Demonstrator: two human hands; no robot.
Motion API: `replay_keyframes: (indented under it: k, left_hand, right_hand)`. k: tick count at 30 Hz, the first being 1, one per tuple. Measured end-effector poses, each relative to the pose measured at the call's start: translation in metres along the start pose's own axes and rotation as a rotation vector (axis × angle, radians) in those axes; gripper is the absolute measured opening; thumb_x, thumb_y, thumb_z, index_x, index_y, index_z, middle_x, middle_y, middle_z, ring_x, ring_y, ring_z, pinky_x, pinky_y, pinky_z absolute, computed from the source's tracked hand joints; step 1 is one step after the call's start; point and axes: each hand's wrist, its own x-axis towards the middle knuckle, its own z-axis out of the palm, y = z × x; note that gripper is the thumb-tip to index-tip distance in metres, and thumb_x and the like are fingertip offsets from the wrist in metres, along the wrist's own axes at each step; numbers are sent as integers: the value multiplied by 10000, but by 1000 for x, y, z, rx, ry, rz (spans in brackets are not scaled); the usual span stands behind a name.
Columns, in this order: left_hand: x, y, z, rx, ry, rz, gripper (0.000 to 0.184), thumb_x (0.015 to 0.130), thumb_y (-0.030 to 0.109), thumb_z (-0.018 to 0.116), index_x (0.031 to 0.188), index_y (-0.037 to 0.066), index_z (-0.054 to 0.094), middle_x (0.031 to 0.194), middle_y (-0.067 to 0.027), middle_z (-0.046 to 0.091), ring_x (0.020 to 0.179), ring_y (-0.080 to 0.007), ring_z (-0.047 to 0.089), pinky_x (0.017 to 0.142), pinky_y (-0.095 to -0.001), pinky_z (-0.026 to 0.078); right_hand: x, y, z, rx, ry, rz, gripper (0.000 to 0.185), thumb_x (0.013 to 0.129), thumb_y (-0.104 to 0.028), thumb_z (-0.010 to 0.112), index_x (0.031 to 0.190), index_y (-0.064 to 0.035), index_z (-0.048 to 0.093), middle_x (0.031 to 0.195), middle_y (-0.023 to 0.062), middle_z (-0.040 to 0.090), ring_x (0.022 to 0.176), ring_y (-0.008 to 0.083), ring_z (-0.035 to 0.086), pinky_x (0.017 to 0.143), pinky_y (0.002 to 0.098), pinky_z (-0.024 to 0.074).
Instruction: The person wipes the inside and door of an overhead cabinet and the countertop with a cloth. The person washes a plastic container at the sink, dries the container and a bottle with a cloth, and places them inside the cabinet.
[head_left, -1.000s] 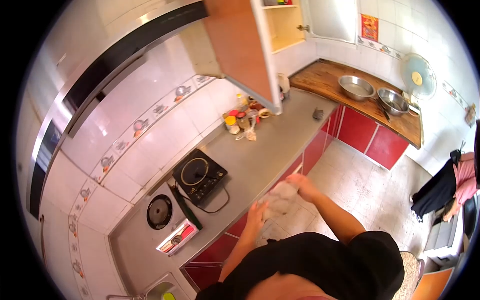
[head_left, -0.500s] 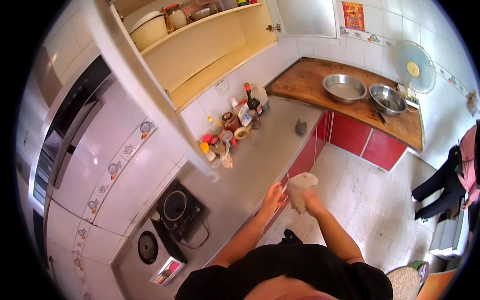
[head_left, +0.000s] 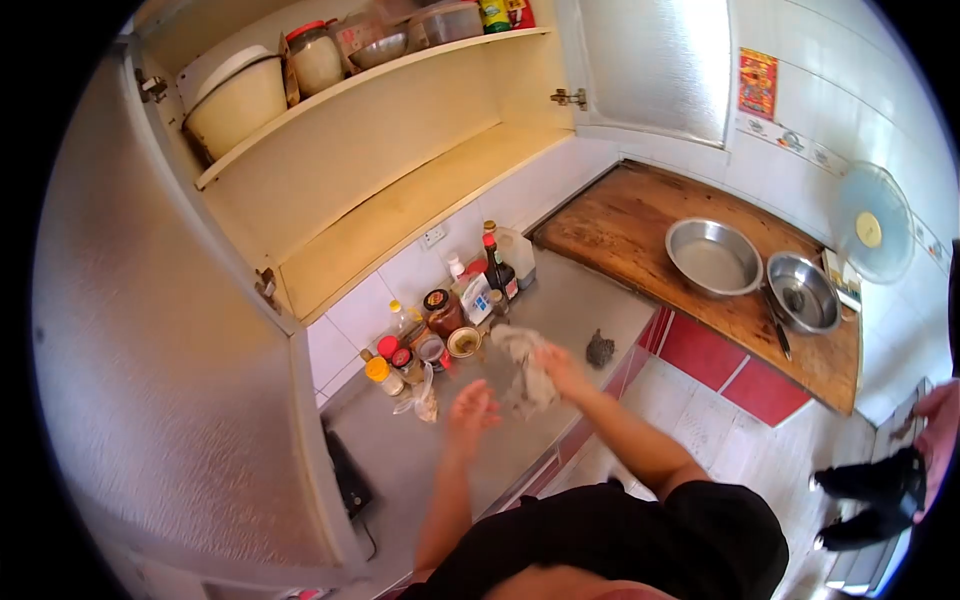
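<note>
A pale, crumpled cloth [head_left: 522,362] hangs from my right hand [head_left: 563,370], whose fingers are closed on it above the metal counter [head_left: 500,450]. My left hand [head_left: 472,408] is to the left of the cloth, apart from it, empty, with its fingers loosely spread and a little blurred. Just beyond my left hand lie a small plastic bag [head_left: 425,398] and a yellow-lidded jar [head_left: 383,374]. A dark grey scrubber-like lump [head_left: 600,348] rests on the counter to the right of the cloth.
Bottles and jars, among them a dark sauce bottle [head_left: 498,270], line the wall. An open cabinet [head_left: 400,190] hangs above, its frosted door [head_left: 180,330] swung out left. Metal basins [head_left: 714,258] stand on a wooden worktop [head_left: 600,215]. A person [head_left: 890,485] stands at right.
My view has turned and moved nearer the cabinet and jars. The cloth, in my right hand, has gone from beyond the counter's edge to over the counter. My left hand has moved away from it.
</note>
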Motion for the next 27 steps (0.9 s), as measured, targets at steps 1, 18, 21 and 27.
replay_keyframes:
  k: [1, 18, 21, 27]
  left_hand:
    - [16, 3, -5, -31, 61, 29, 343, 930, 192, 530, 1244, 75, 458, 1088, -67, 570, 894, -162, 593, 742, -329, 528]
    - [253, 105, 32, -487, 409, 599, 335, 919, 222, 523, 1221, 85, 471, 1120, -115, 563, 935, -214, 587, 751, -348, 512]
    - [257, 115, 27, -423, 444, 667, 309, 910, 207, 537, 1180, 68, 485, 1077, -94, 573, 882, -189, 580, 707, -318, 504]
    - [241, 92, 14, -410, 462, 593, 286, 896, 99, 535, 1172, 54, 477, 1019, -76, 593, 812, -160, 586, 692, -293, 511]
  right_hand:
    - [25, -30, -13, -2, -38, -16, 320, 929, -304, 514, 1100, -42, 581, 901, 19, 623, 812, 97, 555, 750, 267, 472]
    - [482, -291, -106, -1818, -194, -475, 482, 903, -403, 405, 1180, -36, 548, 1104, 220, 597, 998, 394, 564, 890, 454, 423]
    - [533, -278, -103, -1848, -184, -404, 463, 882, -372, 435, 1155, -20, 565, 1053, 208, 620, 981, 364, 590, 865, 426, 443]
    - [661, -243, -45, -2078, -302, -480, 365, 884, -299, 435, 1074, -50, 624, 1039, 165, 640, 963, 330, 608, 808, 420, 475]
